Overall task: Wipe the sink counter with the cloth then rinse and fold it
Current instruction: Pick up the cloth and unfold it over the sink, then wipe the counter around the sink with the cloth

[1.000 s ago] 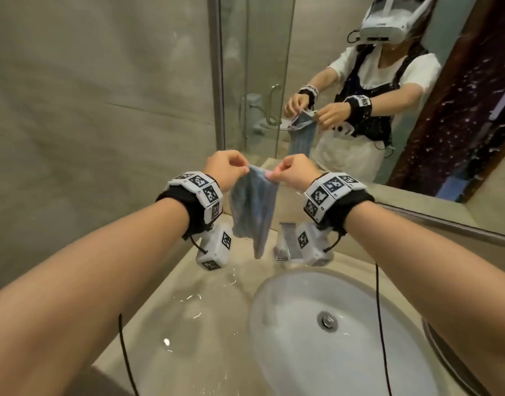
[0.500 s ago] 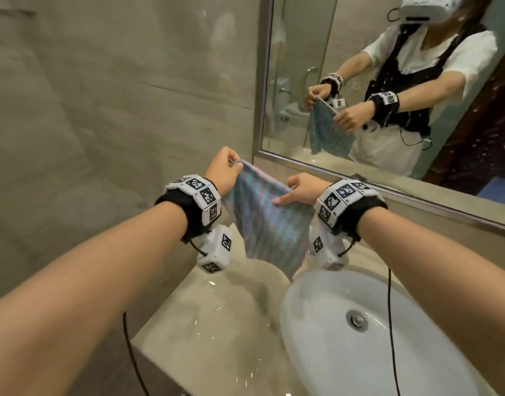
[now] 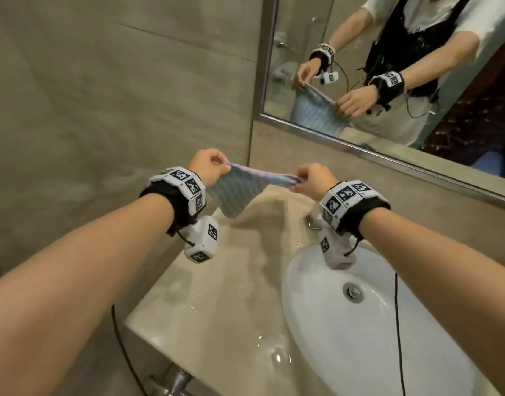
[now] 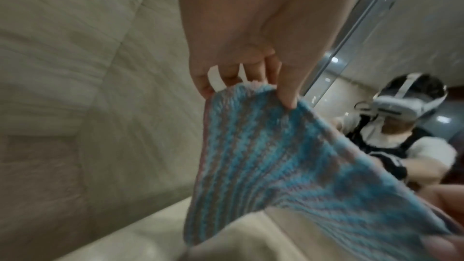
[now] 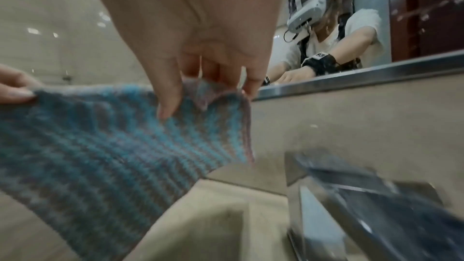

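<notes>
A blue and grey-pink striped cloth hangs stretched between my two hands above the back left of the beige counter. My left hand pinches its left top corner between thumb and fingers. My right hand pinches the right top corner. The cloth sags in the middle, its lowest point hanging free above the counter. The cloth fills the left of the right wrist view.
A white oval basin with a metal drain lies in the counter at the right. A chrome tap stands behind it, under my right wrist. A mirror hangs above; a tiled wall closes the left side.
My hands have moved apart and spread the bunched cloth wide between them. They have also come lower, toward the back left of the counter.
</notes>
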Available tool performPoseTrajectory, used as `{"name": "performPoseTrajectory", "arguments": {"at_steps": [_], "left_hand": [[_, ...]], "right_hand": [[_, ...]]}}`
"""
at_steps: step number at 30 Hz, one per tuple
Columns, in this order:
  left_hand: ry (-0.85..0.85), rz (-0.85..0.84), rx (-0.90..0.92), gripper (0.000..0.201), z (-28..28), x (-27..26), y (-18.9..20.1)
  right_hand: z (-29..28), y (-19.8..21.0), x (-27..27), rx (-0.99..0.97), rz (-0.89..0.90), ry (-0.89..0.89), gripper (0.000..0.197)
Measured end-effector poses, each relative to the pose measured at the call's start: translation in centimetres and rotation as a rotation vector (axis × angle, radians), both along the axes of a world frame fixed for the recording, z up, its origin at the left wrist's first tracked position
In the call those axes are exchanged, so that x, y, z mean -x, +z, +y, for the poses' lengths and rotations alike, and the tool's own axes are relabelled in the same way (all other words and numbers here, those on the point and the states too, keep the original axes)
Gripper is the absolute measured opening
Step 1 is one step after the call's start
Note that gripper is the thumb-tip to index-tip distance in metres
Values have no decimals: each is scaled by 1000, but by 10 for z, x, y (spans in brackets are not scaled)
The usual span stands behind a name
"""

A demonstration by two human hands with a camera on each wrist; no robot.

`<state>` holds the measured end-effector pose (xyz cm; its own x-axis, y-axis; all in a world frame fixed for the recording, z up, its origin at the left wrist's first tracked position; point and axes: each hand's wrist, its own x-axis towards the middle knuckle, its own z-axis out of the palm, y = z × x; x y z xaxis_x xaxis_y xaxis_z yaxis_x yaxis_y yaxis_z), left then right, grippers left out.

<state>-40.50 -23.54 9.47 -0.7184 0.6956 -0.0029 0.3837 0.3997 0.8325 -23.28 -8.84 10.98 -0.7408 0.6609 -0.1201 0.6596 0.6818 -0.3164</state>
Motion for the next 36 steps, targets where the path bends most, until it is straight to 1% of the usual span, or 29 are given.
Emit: {"name": "performPoseTrajectory", "arguments": {"at_steps": [3,7,9,11,12,14,15,16,17,18,19,21,22,24,26,28,31,36], "left_hand": [[-77,-70,198,31,-18,-4,-44],[-173,-118,471,23,-39,-15,-83],[-190,-176,527,16,-43,-18,-94],[-114,-182,485,16,-39,-18,-102],[-39,-157,424,18,-36,-18,-104],[118,-59,315,10,-27,-19,-108],[175,-13,276,16,-22,-20,-111],[190,6,243,24,-18,-21,-114],[170,1,225,29,-15,-22,-119],[139,4,221,29,-13,-23,-125],[94,23,250,28,-11,-25,-132],[-37,97,381,27,-9,-27,-147],[-132,134,483,30,-7,-28,-153],[-309,202,666,39,-1,-29,-161],[-419,231,743,46,9,-28,-163],[-456,244,755,49,19,-22,-165],[-444,255,721,49,36,-9,-169],[-466,255,679,48,62,2,-176]], "right_hand": [[-10,-35,-13,87,-179,48,25],[-22,-75,-24,175,-443,182,31],[-23,-90,-25,211,-471,202,32],[-17,-102,-21,229,-367,160,30],[-13,-108,-18,228,-271,94,29],[-6,-119,-13,235,-37,-75,30],[-3,-125,-11,218,48,-136,37],[-2,-131,-11,192,74,-161,48],[-3,-136,-12,166,59,-146,57],[-5,-140,-12,147,30,-109,60],[-8,-145,-12,141,1,-59,56],[-15,-156,-13,138,-109,74,44],[-18,-161,-13,140,-195,138,44],[-19,-169,-13,149,-341,211,51],[-16,-174,-11,145,-407,216,57],[-11,-175,-7,140,-426,191,56],[-2,-181,0,141,-406,123,53],[19,-192,9,109,-400,45,59]]}}
